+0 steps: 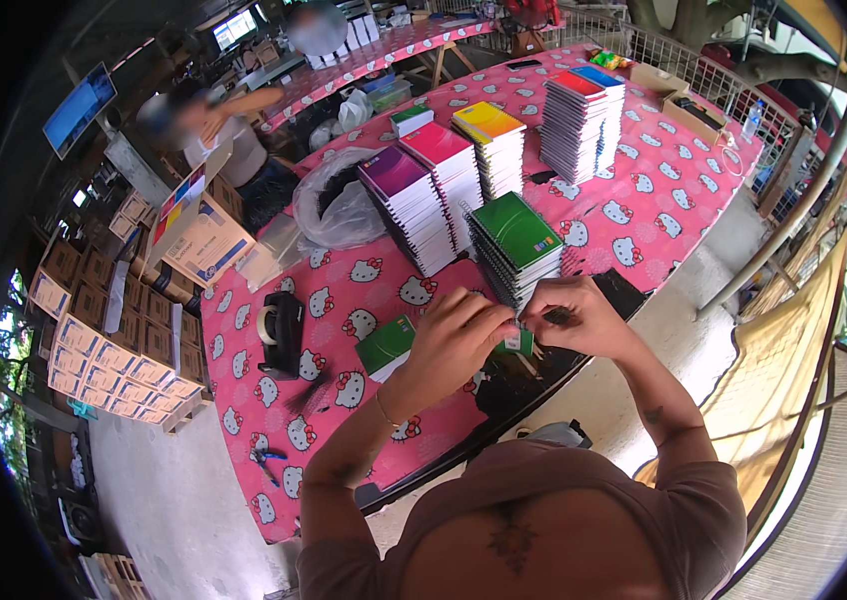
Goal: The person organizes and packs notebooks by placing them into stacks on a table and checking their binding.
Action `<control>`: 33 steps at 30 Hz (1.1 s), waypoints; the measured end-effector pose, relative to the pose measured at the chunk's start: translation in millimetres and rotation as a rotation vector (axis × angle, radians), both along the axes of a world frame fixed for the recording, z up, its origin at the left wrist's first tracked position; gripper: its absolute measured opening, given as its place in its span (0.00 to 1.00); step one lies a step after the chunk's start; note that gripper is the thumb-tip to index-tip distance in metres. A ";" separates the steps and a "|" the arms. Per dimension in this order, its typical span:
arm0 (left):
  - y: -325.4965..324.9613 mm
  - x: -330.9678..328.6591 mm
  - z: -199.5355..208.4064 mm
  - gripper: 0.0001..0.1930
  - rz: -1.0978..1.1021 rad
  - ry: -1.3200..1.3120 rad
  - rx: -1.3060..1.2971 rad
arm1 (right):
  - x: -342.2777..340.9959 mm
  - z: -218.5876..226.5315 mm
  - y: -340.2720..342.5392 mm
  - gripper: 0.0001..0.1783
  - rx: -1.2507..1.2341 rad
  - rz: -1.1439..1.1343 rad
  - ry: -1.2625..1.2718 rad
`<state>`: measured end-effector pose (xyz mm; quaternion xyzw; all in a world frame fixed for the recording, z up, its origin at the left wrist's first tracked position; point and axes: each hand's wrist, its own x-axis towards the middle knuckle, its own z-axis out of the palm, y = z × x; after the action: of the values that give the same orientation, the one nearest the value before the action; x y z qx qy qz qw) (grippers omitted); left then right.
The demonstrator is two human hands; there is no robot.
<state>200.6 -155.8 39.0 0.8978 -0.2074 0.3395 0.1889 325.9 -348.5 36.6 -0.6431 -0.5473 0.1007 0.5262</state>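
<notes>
My left hand (459,335) and my right hand (579,315) meet over the near edge of the table, both with curled fingers. The left fingertips pinch close to the right ones; what lies between them is too small to make out. A small dark thing (561,316) shows at my right palm, its kind unclear. Just below the fingertips is a small green-and-white piece (516,343), partly covered by my hands. A green-covered notebook (384,347) lies left of my left hand. Right behind my hands rises a stack of green spiral notebooks (519,235).
Purple (404,190), red (441,165) and yellow notebook stacks (491,140) stand farther back. A black tape dispenser (284,335) and blue-handled pliers (266,457) lie on the left of the pink tablecloth (364,270). Cartons (129,345) are piled at left; another person (229,145) sits behind.
</notes>
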 end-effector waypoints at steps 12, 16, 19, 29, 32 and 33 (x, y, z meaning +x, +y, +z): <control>-23.2 56.9 56.8 0.12 0.251 0.124 -0.024 | 37.8 27.6 10.8 0.10 0.293 -0.443 -0.069; -20.4 96.9 79.4 0.14 0.190 0.059 -0.509 | 47.2 28.0 23.5 0.20 0.386 -0.251 0.268; 7.8 134.8 61.4 0.17 0.326 -0.304 0.004 | 94.3 22.1 34.0 0.20 0.240 -0.075 0.503; 40.7 151.0 -33.6 0.16 0.473 -0.239 -0.103 | 155.9 -57.1 49.9 0.40 -0.297 -0.421 0.003; 73.7 103.6 -38.1 0.14 0.445 -0.311 -0.452 | 143.2 -56.5 51.3 0.33 -0.127 -0.629 0.051; 88.2 73.7 -47.8 0.13 0.442 -0.145 -0.380 | 133.9 -45.4 42.0 0.28 0.041 -0.595 0.054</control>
<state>274.3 -67.5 -8.8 0.8430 0.0474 0.4685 0.2600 459.8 -306.5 -8.8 -0.7616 -0.3226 -0.0517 0.5597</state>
